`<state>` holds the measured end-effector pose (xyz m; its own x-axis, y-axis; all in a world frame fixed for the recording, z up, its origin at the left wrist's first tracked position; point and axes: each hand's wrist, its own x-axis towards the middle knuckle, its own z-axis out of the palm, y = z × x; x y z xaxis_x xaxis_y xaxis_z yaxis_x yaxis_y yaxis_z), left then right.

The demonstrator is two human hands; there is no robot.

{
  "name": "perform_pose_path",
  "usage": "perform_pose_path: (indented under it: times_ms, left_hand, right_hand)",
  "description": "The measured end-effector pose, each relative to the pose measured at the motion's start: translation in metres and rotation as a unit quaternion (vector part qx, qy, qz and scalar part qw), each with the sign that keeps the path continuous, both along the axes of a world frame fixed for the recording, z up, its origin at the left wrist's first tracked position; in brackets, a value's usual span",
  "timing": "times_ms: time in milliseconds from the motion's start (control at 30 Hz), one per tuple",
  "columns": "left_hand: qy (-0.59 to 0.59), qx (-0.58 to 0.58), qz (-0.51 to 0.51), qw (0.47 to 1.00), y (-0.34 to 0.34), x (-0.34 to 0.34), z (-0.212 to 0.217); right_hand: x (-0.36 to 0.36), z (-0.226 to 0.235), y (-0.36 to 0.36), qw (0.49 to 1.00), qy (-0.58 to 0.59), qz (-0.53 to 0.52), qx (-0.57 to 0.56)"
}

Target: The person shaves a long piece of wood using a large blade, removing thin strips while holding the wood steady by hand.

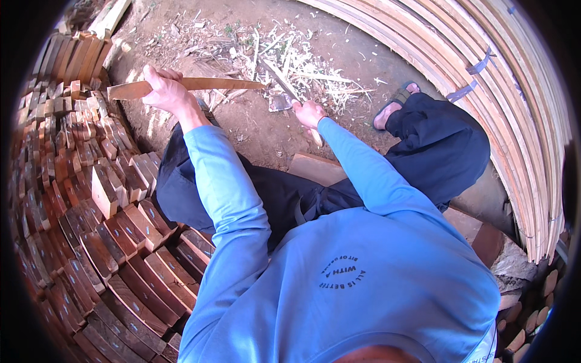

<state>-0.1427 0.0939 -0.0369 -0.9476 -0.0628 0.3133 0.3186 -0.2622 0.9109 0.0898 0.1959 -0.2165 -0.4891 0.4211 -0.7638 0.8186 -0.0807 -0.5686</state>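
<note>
Left hand: we see it (164, 91) closed in a fist-like grip around the wider end of a wooden strip (224, 83).
Right hand: we see it (309, 114) wrapped around the pale handle of a long knife (281, 81), blade pointing up and away from the body.
Strip's place: held above the ground (260, 136), reaching from near its left edge toward the blade; we cannot tell whether tip and blade touch.
Strip's handling: we judge it light and fairly stiff, dry enough not to slip, its thin tip the likeliest part to split; the broad end gives the safest hold.
Strip's looks: tan-brown, slightly curved, broad at the held end and narrowing to a point.
Shavings: pale curls and slivers (327, 85) scattered over the ground's far part.
Left edge of ground: stacked wooden pieces (130, 236), reddish brown.
Right edge of ground: long boards (484, 78), pale and stacked.
</note>
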Motion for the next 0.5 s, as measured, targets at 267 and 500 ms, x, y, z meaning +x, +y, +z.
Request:
perform_pose_path:
  times_ms: [267, 500]
  left_hand:
    - [-0.005, 0.002, -0.013, 1.000, 0.006, 0.004, 0.007]
    - [0.018, 0.001, -0.019, 1.000, 0.002, -0.001, -0.001]
  right_hand:
    - [0.017, -0.036, -0.009, 0.998, -0.027, 0.056, -0.022]
    - [0.001, -0.033, -0.013, 0.995, 0.084, 0.003, 0.058]
